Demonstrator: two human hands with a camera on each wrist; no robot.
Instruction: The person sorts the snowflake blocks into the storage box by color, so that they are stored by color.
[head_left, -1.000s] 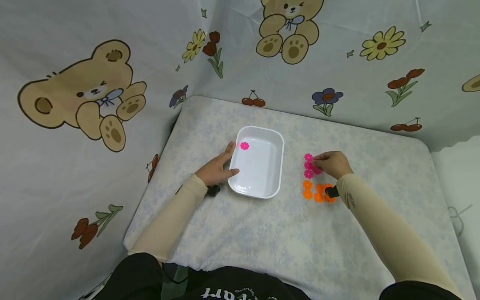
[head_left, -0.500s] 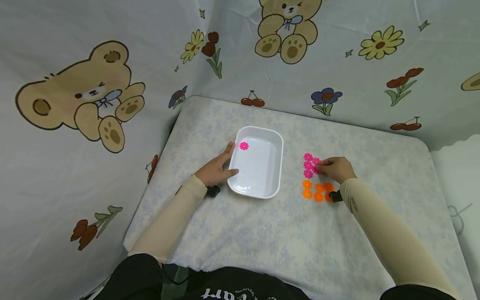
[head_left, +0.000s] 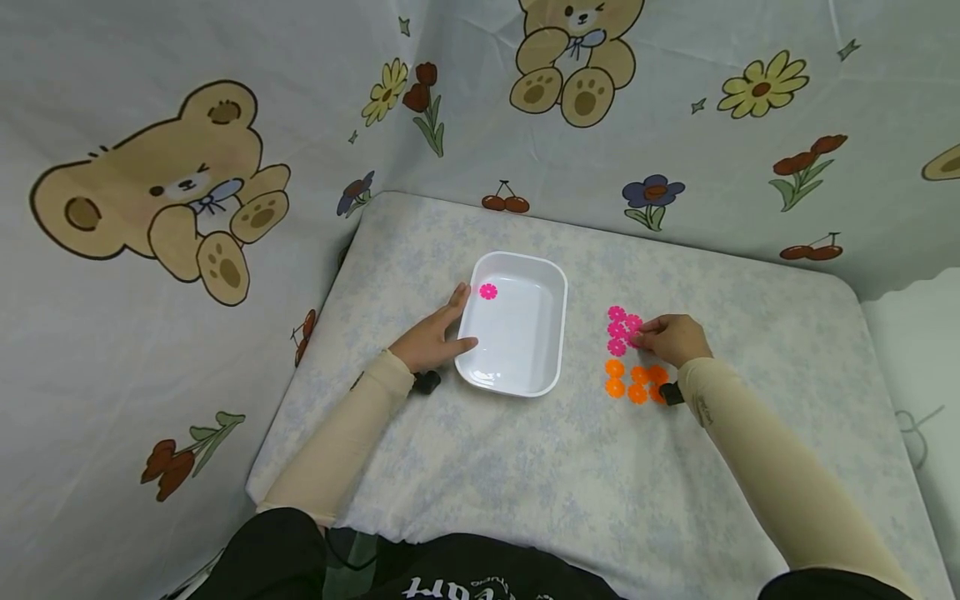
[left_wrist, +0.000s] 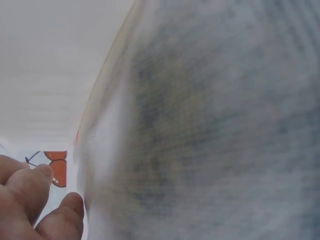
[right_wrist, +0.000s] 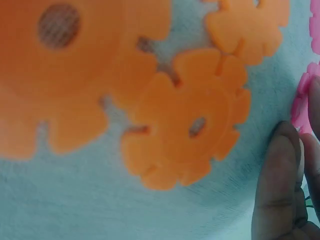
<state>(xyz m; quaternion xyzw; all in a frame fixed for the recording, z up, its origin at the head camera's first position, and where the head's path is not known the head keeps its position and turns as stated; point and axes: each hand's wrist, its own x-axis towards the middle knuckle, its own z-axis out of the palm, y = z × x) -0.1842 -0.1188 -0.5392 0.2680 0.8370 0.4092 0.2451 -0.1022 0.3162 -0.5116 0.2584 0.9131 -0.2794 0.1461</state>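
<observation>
A white tray (head_left: 517,333) stands on the cloth-covered table, with one pink flower-shaped plastic disc (head_left: 488,292) lying inside near its far left corner. My left hand (head_left: 433,333) rests against the tray's left side, fingers extended along it and thumb at the rim. To the right of the tray, several pink discs (head_left: 617,330) lie close together. My right hand (head_left: 675,337) pinches the near right pink disc (right_wrist: 302,102) of that group at its edge, between thumb and fingers; the hand partly hides it. Several orange discs (head_left: 637,393) lie just nearer to me.
The table cloth (head_left: 450,467) is pale with a faint blue pattern. Behind and to the left hangs a curtain (head_left: 450,100) printed with bears and flowers. In the right wrist view, orange discs (right_wrist: 180,120) lie flat close to the camera.
My right hand has drawn slightly right and towards me, uncovering more of the pink discs, and then has stayed nearly still. The left hand and tray keep their places.
</observation>
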